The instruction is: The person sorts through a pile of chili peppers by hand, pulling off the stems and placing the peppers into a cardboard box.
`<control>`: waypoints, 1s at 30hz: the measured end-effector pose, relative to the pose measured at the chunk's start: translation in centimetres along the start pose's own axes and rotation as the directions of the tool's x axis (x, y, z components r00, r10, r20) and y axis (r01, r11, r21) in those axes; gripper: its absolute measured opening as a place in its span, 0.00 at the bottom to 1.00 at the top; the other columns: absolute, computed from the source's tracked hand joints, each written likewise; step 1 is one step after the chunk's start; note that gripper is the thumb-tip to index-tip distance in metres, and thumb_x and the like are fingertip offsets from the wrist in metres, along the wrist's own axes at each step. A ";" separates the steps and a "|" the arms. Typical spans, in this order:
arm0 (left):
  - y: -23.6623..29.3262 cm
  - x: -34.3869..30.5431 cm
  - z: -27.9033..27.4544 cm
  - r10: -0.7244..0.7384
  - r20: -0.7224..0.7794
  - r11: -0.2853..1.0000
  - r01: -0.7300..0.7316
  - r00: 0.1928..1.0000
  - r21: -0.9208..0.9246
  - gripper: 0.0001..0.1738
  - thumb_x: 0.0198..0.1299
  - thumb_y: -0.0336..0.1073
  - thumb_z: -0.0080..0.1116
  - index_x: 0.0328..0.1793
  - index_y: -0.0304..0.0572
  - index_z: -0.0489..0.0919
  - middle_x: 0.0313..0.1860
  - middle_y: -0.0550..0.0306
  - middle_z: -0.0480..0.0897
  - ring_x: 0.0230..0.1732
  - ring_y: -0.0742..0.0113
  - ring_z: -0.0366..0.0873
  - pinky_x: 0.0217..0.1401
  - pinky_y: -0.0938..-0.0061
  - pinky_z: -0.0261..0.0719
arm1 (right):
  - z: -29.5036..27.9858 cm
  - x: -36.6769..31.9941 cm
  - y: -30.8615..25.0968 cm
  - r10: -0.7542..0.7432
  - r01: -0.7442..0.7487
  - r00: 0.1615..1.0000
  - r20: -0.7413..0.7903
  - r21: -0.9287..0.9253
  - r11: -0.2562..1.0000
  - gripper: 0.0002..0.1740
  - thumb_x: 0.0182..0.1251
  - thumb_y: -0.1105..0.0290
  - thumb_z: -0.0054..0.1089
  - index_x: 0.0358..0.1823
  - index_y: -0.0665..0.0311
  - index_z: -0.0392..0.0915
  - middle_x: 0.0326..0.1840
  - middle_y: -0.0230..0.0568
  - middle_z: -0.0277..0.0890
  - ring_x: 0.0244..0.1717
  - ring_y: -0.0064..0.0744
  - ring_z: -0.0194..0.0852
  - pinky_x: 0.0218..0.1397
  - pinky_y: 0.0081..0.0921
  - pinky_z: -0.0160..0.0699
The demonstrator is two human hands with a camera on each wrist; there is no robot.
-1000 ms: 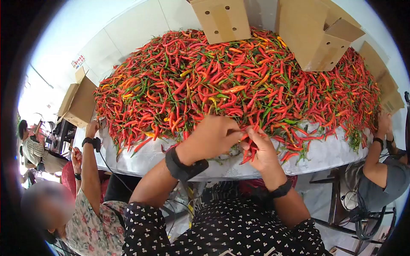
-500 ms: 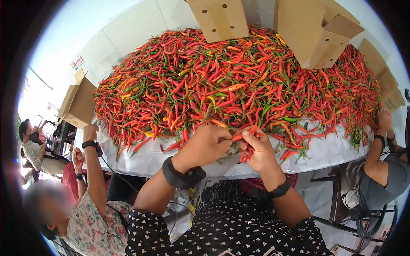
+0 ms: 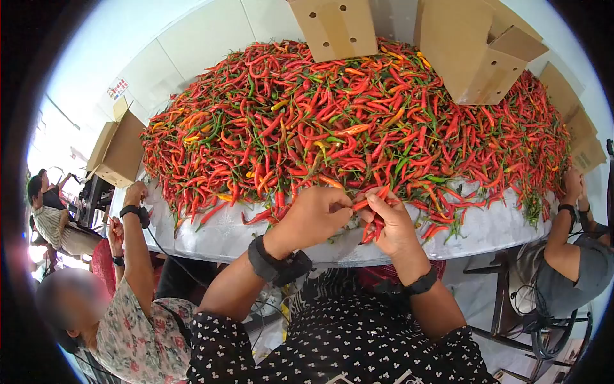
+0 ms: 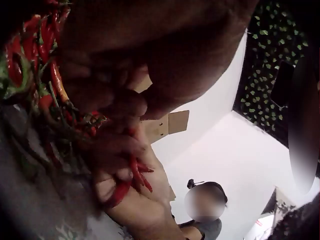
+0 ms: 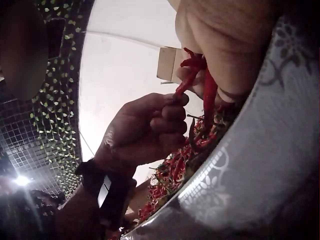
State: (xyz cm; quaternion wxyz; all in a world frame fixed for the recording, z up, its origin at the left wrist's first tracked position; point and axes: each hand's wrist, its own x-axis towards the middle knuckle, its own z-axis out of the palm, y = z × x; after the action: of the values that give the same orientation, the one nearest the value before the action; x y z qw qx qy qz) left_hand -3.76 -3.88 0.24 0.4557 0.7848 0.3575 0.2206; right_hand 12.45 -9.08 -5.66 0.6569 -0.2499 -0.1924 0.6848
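My right hand (image 3: 394, 230) holds several red chilies (image 5: 209, 95) in its curled fingers, their tips sticking out below the palm in the head view. One red chili (image 3: 362, 203) points from its thumb and fingers toward the left. At that chili's end, the fingers of my left hand (image 3: 312, 219) pinch, as the right wrist view shows from the side. Both hands are over the near edge of a large chili pile (image 3: 307, 141). In the left wrist view the left hand's underside is dark and hides part of the right hand.
The table (image 3: 224, 233) has a pale patterned cover. Cardboard boxes (image 3: 336, 29) stand on and behind the pile, another box (image 3: 121, 150) at the left. A person (image 3: 144, 320) sits close on the left, another person (image 3: 569, 269) on the right, both reaching toward the pile.
My left hand has come down a little toward me, drawn left from the right hand, then moved slightly back right. The right hand keeps its chilies nearly in place.
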 end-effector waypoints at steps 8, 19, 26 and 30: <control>-0.9 0.0 -1.5 0.033 0.057 0.999 -0.033 0.998 -0.002 0.07 0.53 0.30 0.56 0.34 0.32 0.79 0.20 0.63 0.76 0.22 0.83 0.66 0.23 0.81 0.64 | -0.9 0.3 -0.1 0.024 -0.018 0.998 -0.052 0.099 0.995 0.07 0.64 0.66 0.57 0.35 0.61 0.72 0.30 0.34 0.72 0.25 0.22 0.66 0.29 0.18 0.65; -1.2 6.2 -1.5 0.386 -0.076 0.724 -0.250 0.920 0.643 0.10 0.50 0.34 0.56 0.38 0.38 0.78 0.30 0.50 0.79 0.35 0.49 0.78 0.37 0.61 0.75 | -1.2 0.6 -0.2 0.055 -0.048 0.998 -0.027 0.192 0.980 0.10 0.65 0.61 0.53 0.29 0.56 0.69 0.30 0.32 0.71 0.31 0.27 0.71 0.22 0.16 0.64; -1.4 6.6 -1.5 0.210 0.099 0.629 -0.212 0.973 0.748 0.08 0.48 0.33 0.55 0.35 0.41 0.78 0.32 0.49 0.79 0.37 0.48 0.77 0.37 0.58 0.74 | -1.2 0.5 -0.3 0.049 -0.045 0.999 -0.016 0.186 0.982 0.10 0.65 0.61 0.53 0.29 0.56 0.68 0.29 0.32 0.71 0.33 0.29 0.73 0.22 0.17 0.67; -1.0 4.5 -4.0 0.194 0.119 0.633 -0.217 0.974 0.743 0.08 0.45 0.32 0.54 0.34 0.43 0.78 0.33 0.51 0.79 0.37 0.49 0.77 0.38 0.58 0.74 | -1.3 0.4 -0.4 0.051 -0.047 0.999 -0.015 0.213 0.976 0.08 0.64 0.62 0.53 0.31 0.56 0.69 0.29 0.32 0.71 0.34 0.30 0.73 0.21 0.17 0.67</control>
State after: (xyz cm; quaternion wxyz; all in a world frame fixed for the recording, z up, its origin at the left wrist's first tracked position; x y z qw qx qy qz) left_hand -3.87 2.05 1.40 0.0672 0.9410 0.3184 0.0926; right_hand 13.53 -8.72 -6.56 0.6646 -0.1897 -0.1053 0.7150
